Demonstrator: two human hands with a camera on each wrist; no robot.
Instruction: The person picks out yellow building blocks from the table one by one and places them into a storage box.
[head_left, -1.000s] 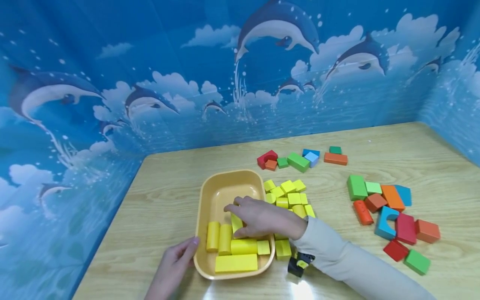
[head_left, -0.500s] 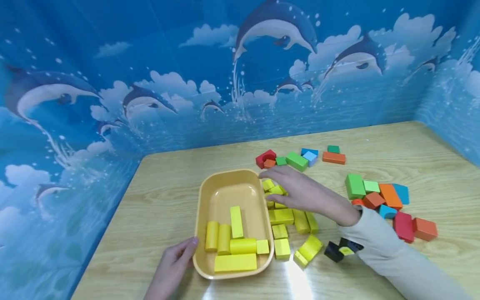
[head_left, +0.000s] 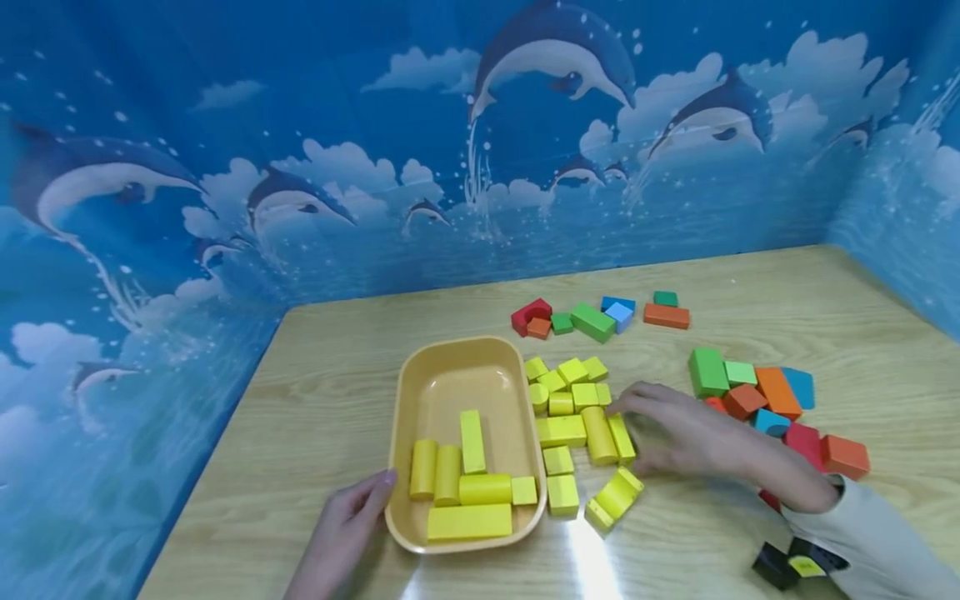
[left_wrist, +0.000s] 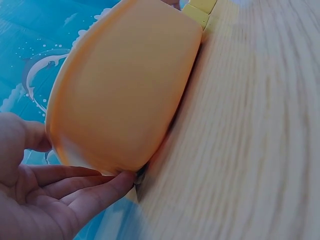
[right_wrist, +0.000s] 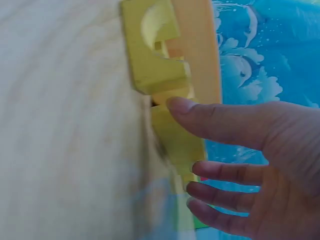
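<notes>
My left hand (head_left: 351, 529) grips the left side of a tan plastic tray (head_left: 405, 400). In the left wrist view its thumb is at the rim and its fingers lie against the outer wall. Inside the tray are several yellow blocks, among them a cylinder (head_left: 484, 486) and a long bar (head_left: 469, 522). My right hand (head_left: 682, 429) is over the table at the right edge of a group of yellow blocks, fingers spread around a narrow yellow block (head_left: 622, 438). In the right wrist view the thumb and fingers are apart beside the yellow blocks. A yellow arch block (head_left: 619, 493) lies nearer the front.
Red, green and blue blocks, including a green block (head_left: 592, 322), lie behind the yellow group. More coloured blocks, such as an orange block (head_left: 777, 392), lie right of my hand, partly hidden by the arm. A dolphin-print curtain (head_left: 420, 125) borders the wooden table (head_left: 337, 358).
My right hand has left the tray, where a yellow block now lies with nothing on it, and has moved right across the yellow group to its right edge. The left hand stays at the tray.
</notes>
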